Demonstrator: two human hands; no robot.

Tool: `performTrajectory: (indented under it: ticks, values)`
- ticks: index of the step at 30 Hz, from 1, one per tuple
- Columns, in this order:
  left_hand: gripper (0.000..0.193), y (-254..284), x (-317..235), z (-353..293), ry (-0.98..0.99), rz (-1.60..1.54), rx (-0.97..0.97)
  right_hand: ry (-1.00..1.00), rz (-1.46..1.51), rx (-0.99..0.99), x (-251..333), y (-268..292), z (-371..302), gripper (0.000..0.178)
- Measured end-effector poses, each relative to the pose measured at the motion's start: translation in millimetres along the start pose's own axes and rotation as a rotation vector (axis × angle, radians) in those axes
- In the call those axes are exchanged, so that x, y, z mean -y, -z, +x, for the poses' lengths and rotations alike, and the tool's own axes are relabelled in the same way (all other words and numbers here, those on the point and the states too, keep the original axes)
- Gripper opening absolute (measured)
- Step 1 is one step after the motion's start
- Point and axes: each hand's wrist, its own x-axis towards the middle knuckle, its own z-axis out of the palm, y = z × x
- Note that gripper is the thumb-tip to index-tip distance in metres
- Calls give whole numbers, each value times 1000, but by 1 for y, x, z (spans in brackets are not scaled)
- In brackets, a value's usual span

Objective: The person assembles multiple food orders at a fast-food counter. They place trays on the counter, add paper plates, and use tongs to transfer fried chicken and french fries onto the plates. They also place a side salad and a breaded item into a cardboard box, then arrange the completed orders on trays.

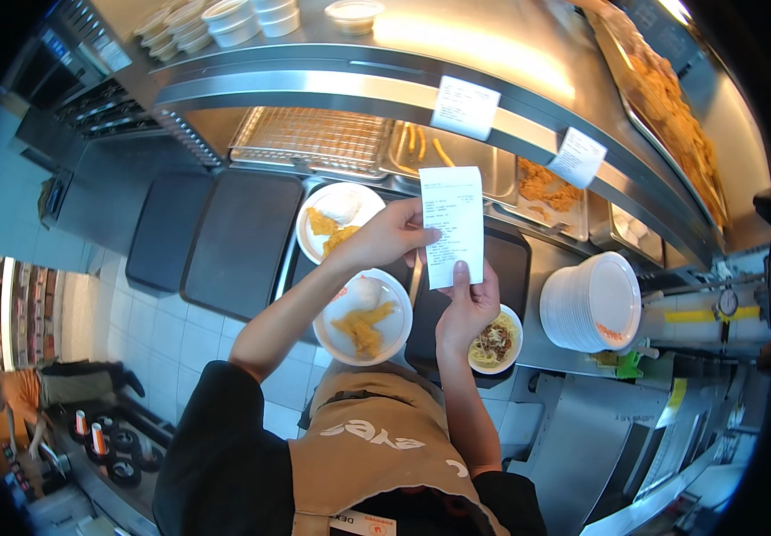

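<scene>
A white paper receipt [453, 201] is stretched upright between my hands. My left hand [394, 234] pinches its left edge, and my right hand [469, 308] grips its bottom with the thumb in front. Below my left forearm lies a white plate [321, 335] with fried chicken [363, 329] and a mound of rice [364, 293]. Another plate [305, 234] with rice and fried pieces sits farther off, partly covered by my left hand. Beside my right wrist stands a white bowl [517, 347] of noodles [490, 353] with brown topping.
Dark trays [240, 241] line the counter. A tall stack of white plates [590, 301] stands at right. Above, a metal shelf [332, 80] holds lidded tubs [231, 21] and hanging slips [465, 108]. Fried food [548, 186] lies in metal pans behind. Another person [23, 406] is at far left.
</scene>
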Motion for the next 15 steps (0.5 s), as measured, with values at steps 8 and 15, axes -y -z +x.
performTrajectory:
  ticks: [8, 15]
  values:
    - [23, 74, 86, -85, 64, 140, -422, -166, -176, 527, -50, -6, -52, 29]
    - [23, 160, 221, -164, 502, 452, -800, -448, -279, 655, -67, 92, -88, 21]
